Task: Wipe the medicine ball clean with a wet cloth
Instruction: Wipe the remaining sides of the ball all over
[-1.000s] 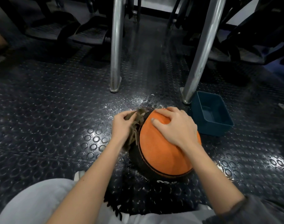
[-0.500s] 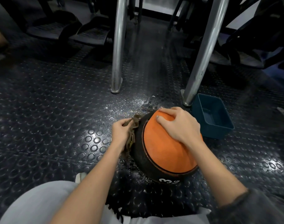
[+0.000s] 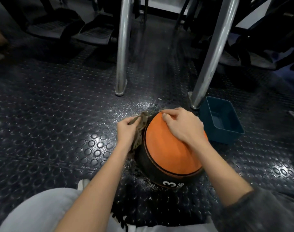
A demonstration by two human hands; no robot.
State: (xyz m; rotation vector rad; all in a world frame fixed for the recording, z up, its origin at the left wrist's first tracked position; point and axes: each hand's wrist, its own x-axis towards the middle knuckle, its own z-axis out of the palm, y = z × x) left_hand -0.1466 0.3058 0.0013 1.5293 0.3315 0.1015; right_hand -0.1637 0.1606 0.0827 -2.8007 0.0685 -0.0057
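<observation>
View from the head, looking down at a studded rubber floor (image 3: 59,114). The medicine ball (image 3: 169,153), orange with a black band and a white "3 KG" mark at its lower edge, rests on the floor at centre frame, just in front of the person's knees. The left grip (image 3: 126,131) is closed round a bunched brownish cloth (image 3: 140,131) and presses it against the black band on the ball's left flank. The right grip (image 3: 183,126) lies over the orange panel with its fingers (image 3: 164,115) bent and hooked on the far upper edge, steadying the ball.

A blue tub (image 3: 226,138) stands on the floor just right of the ball; whether it holds water cannot be told. Two metal legs (image 3: 122,47) rise in the upper half of the frame. White specks (image 3: 136,106) lie scattered on the floor above and to the left of the ball.

Handling, as a judgement: the marking suggests a dense, heavy ball that will roll if unbraced. It is probably best held from above with a spread palm and turned in place, not lifted. Its rubber skin may turn slippery when wet. The cloth is limp and needs a full-hand hold to keep its pressure.
</observation>
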